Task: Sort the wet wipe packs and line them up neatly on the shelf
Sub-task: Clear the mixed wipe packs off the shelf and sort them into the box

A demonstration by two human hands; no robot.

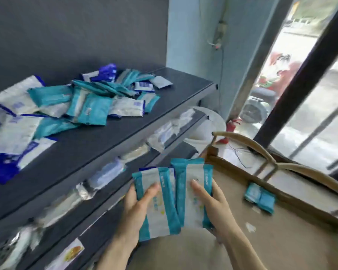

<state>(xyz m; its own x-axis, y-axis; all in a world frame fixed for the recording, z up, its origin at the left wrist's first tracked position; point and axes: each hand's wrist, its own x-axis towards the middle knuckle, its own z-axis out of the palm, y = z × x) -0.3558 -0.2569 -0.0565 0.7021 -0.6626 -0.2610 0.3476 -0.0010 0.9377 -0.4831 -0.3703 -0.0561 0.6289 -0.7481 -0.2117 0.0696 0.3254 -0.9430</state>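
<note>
At 9 o'clock in the view, a loose heap of wet wipe packs (90, 108) lies on the dark top board of the shelf (98, 145). The packs are teal, white and dark blue, overlapping at all angles, and the heap stretches toward 11 o'clock, where a few small ones lie apart near the back. The front strip of the board is bare. Below it, running from 8 o'clock toward the centre, a lower board carries a row of clear packets (109, 172), too blurred to identify.

At 6 o'clock the left hand (139, 203) grasps 1 teal-and-white pack (158, 203), thumb on its face and fingers round its left edge. A dark blue edge shows behind the top of this pack. Just beside it, toward 3 o'clock and overlapping its right edge, the second teal-and-white pack (193, 193) is grasped by the right hand (215, 207), thumb on the front and fingers round the right edge. Both packs are upright, in front of the shelf and off it.

At 4 o'clock stands a wooden-framed chair (281, 240), with 1 small teal pack (260, 197) lying flat on its seat, well apart from the hands.
</note>
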